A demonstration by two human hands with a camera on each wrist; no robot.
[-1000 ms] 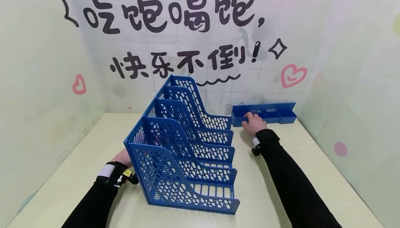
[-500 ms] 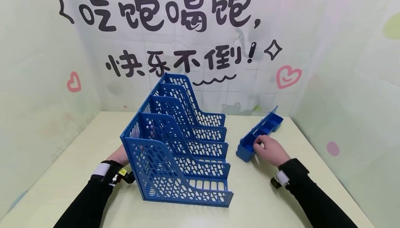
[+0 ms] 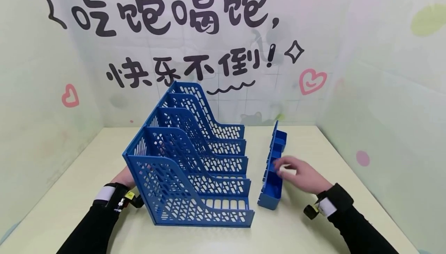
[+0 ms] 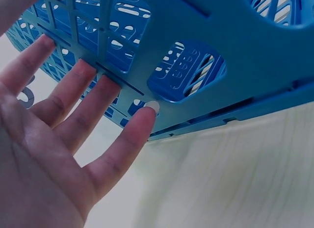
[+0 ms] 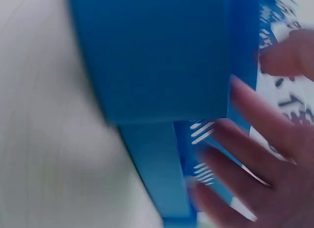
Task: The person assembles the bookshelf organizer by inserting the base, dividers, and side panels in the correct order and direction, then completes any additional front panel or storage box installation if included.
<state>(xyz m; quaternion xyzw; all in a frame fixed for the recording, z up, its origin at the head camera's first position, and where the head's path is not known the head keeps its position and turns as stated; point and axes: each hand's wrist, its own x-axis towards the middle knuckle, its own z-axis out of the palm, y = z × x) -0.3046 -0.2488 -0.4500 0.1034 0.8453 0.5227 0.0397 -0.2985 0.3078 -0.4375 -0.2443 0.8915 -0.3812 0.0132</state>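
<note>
Your right hand (image 3: 302, 174), fingers curled on the long blue tray (image 3: 273, 169), has swung it from the far wall to lie lengthwise just beside the file rack (image 3: 189, 157). Your left hand (image 4: 59, 139), fingers spread flat, braces the rack's outer wall on the bench (image 3: 313, 227). The tray now looks ready to be joined to the rack.

A pale table (image 3: 313, 230) stands before a wall (image 3: 174, 52) with black lettering.
</note>
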